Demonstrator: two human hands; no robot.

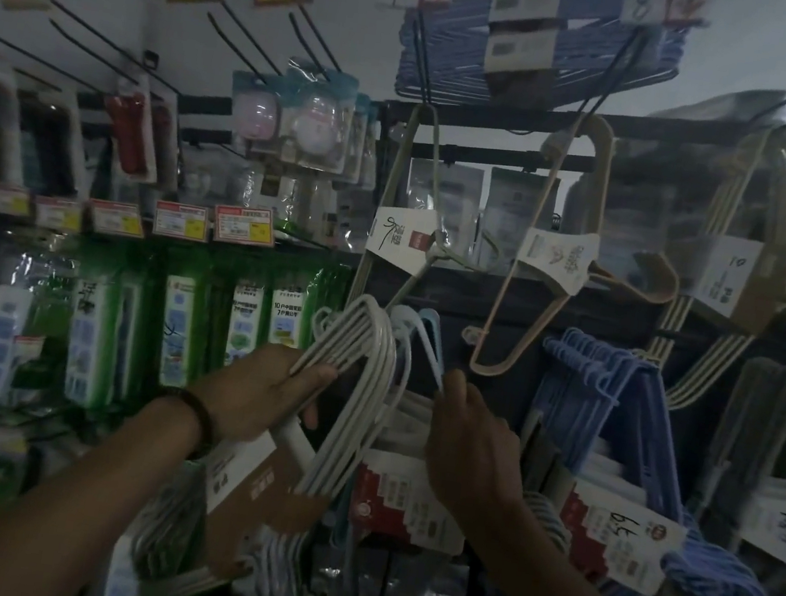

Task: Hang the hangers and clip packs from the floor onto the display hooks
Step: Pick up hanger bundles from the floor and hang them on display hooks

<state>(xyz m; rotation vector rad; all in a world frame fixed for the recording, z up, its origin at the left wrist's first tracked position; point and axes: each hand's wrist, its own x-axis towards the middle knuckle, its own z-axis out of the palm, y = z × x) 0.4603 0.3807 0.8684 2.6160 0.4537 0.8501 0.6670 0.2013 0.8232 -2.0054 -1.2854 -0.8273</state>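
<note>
Left hand: the left hand was clamped on the white hanger bundle, fingers curled round one arm of it just below the bend.
Right hand: the right hand was raised beside the left, apart from it, with forefinger and thumb pinched on the lower end of a pale blue hanger pack.
Bundle's place: the white hanger bundle stood between the two hands, held up in front of the display.
Bundle's axis: its long axis ran steeply up and down, leaning a little to the right at the top; the rounded bend pointed up and the strands ran down past the left wrist.
Sleeve: a brown and white card sleeve wrapped the bundle just under the left hand.
Wrist: a dark bead bracelet sat on the left wrist.
Under the right hand: a red and white label.
Above the hands: an olive hanger pack with a white label and a beige hanger pack, both hung with shoulders up.
Right of the right hand: blue hangers, leaning.
Left of the left hand: green packets in a row.
High above the left hand: bare display hooks jutting from the wall.
</note>
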